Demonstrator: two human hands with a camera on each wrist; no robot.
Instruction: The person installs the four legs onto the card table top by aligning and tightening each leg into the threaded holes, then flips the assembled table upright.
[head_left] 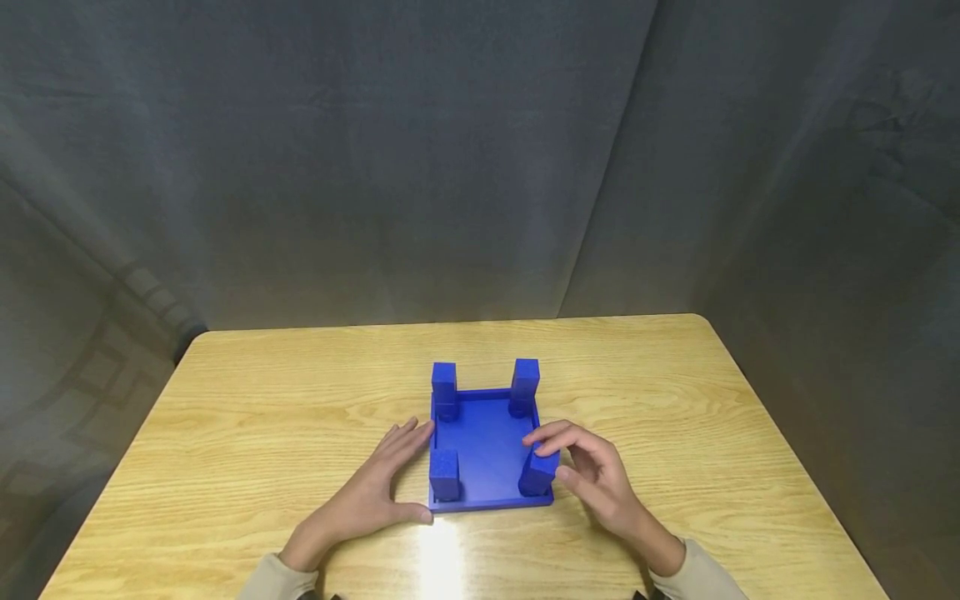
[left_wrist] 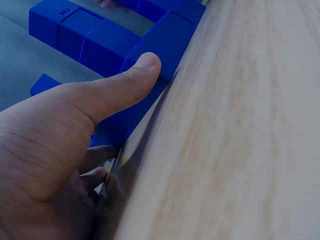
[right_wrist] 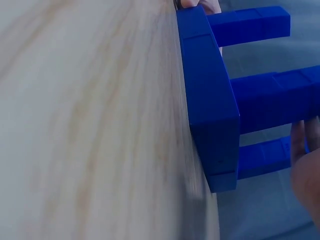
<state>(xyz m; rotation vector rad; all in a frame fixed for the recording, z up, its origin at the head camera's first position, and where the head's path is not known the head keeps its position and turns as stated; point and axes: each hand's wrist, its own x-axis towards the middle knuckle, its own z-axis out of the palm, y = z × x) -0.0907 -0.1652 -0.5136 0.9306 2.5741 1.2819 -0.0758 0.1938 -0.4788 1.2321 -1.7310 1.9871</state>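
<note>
A blue square tray-like base (head_left: 487, 450) with a low rim lies on the wooden table, an upright blue block-shaped leg at each corner. My left hand (head_left: 375, 492) rests at its left side, fingers extended along the edge and thumb by the near left corner. In the left wrist view the thumb (left_wrist: 130, 82) lies against the blue side wall. My right hand (head_left: 596, 475) holds the near right leg (head_left: 540, 471) by its upper part, fingers over the top and thumb on the right side. That leg (right_wrist: 280, 97) stands out from the base (right_wrist: 210, 85) in the right wrist view.
The near left leg (head_left: 445, 475), far left leg (head_left: 444, 387) and far right leg (head_left: 525, 385) stand at the other corners. Light wooden tabletop (head_left: 300, 400) surrounds the base. Grey curtains (head_left: 375, 167) hang behind the table and along both sides.
</note>
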